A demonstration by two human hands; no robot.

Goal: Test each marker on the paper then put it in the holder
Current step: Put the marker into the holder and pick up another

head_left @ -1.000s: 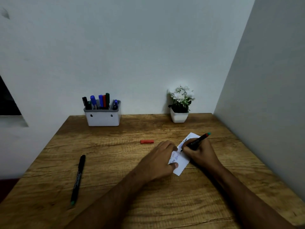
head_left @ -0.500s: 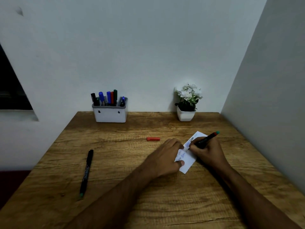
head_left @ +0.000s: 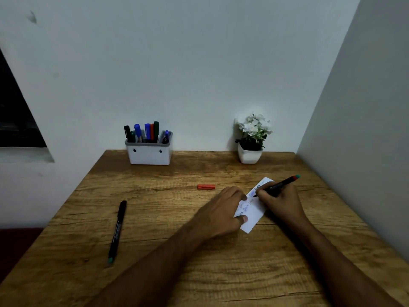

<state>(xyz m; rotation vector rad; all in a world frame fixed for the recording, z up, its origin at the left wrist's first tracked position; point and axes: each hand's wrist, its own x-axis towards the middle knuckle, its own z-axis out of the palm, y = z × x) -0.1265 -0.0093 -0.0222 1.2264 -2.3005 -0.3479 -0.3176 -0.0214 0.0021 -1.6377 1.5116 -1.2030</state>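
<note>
My right hand [head_left: 281,201] has its fingers curled round a black marker with a red-and-teal end [head_left: 279,185], its tip on the small white slip of paper [head_left: 254,212] lying on the wooden bench [head_left: 155,218]. My left hand [head_left: 218,214] presses the slip flat with straight fingers and thumb. The white rectangular holder [head_left: 149,152], full of markers, stands at the back by the wall; a red cap [head_left: 206,187] and another black marker [head_left: 117,231] lie on the bench.

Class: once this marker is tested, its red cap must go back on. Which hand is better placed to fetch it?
Left hand: it rests nearest the red cap, while the right hand grips the marker.
</note>
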